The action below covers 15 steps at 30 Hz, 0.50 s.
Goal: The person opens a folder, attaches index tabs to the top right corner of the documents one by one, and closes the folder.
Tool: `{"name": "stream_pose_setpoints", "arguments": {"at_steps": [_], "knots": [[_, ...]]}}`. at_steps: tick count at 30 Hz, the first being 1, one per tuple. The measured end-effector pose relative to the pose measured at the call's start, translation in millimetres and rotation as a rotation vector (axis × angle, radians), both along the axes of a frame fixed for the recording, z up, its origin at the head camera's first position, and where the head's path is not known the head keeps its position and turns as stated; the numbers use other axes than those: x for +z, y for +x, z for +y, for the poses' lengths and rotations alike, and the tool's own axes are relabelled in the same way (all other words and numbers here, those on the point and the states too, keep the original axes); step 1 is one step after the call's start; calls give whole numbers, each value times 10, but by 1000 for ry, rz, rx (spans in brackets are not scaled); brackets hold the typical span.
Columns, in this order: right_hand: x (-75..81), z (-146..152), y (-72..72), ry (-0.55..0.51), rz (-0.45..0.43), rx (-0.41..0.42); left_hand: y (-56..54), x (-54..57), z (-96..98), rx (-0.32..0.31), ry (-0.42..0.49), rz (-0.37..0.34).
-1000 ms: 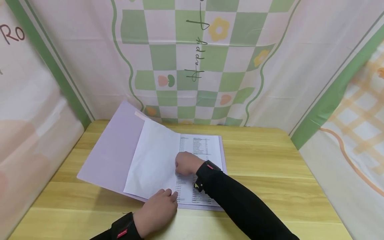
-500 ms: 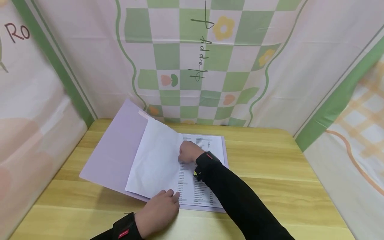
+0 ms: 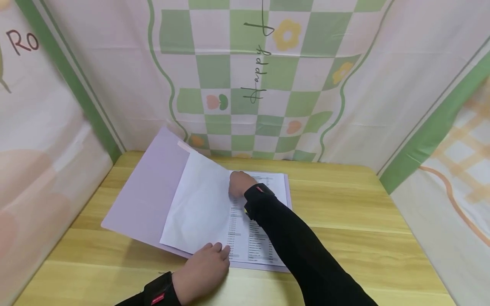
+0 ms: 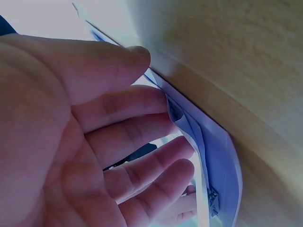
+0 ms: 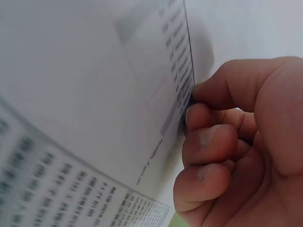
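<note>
An opened lilac folder (image 3: 143,187) holds printed sheets (image 3: 260,242) on its right side. A blank white page (image 3: 197,204) is turned over to the left, against the raised cover. My right hand (image 3: 241,184), its fingers curled, presses at the crease near the top of the pages. In the right wrist view the thumb and bent fingers (image 5: 210,144) meet at the fold beside the printed page (image 5: 137,75). With relaxed fingers, my left hand (image 3: 204,270) rests at the folder's lower edge. In the left wrist view its fingertips (image 4: 182,144) touch the paper edges.
The folder lies on a wood-grain table (image 3: 333,225). Behind the table hangs a green-and-white checked cloth (image 3: 245,123) with lettering, and patterned cloths stand at both sides. The lilac cover tilts up off the table at the left.
My right hand has moved up along the crease, away from me, from about mid-page to near the top. The left hand stays at the lower edge.
</note>
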State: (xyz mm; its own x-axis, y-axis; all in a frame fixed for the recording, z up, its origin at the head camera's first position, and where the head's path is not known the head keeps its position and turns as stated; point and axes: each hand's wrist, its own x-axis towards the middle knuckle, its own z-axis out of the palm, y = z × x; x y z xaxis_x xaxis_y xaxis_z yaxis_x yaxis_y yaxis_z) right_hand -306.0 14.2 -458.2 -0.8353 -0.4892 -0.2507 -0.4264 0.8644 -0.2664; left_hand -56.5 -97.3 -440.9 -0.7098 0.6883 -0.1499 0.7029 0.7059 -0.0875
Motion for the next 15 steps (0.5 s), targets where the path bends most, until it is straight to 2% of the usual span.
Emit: {"name": "stream_pose_setpoints", "arguments": {"at_steps": [5,15], "knots": [[10,-42,-31,41,17,-7,30,-12,-29,-16,2,39],[7,-49,-142,82,91,5,8,1,-35,-38,-4,42]]}}
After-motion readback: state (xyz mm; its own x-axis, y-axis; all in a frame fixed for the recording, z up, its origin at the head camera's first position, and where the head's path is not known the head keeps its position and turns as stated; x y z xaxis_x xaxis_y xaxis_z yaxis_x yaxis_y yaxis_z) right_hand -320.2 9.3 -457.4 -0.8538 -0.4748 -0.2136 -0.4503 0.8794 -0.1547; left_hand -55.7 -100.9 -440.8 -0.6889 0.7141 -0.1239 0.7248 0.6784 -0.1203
